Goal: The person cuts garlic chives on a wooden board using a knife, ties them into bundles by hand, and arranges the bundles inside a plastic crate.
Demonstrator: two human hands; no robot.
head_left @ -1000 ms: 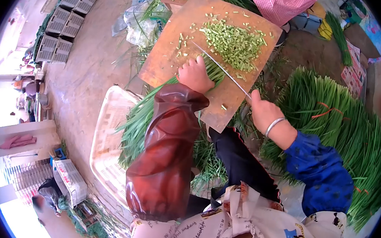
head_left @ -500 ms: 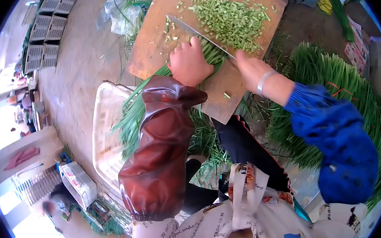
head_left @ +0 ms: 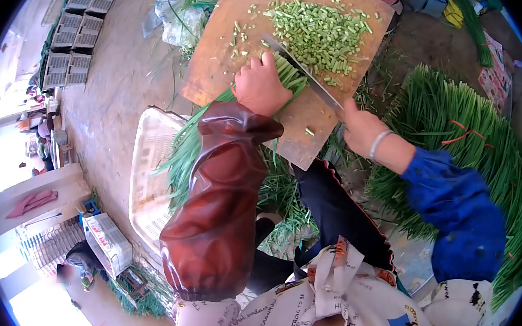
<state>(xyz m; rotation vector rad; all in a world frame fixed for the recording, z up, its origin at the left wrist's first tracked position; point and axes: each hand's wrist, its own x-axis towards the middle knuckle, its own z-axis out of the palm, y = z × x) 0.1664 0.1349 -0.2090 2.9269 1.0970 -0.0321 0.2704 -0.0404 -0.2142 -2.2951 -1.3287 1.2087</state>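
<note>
Many green stalks (head_left: pixel 289 78) cross the board's (head_left: pixel 301 146) near edge, grasped by the left hand (head_left: pixel 260 89); beside the right edge, the right hand (head_left: pixel 364 132) grips the knife (head_left: pixel 323 92). Better keep fingers (head_left: pixel 266 64) curled, away from it.

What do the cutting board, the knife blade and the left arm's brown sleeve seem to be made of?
Cutting board: probably wood, matte; its surface is orange-brown with darker stains.
Knife blade: metal, likely steel, fairly smooth; it looks thin and grey.
Brown sleeve: leather or a synthetic imitation, glossy; highlights run along its creases, though which isn't clear.
</note>
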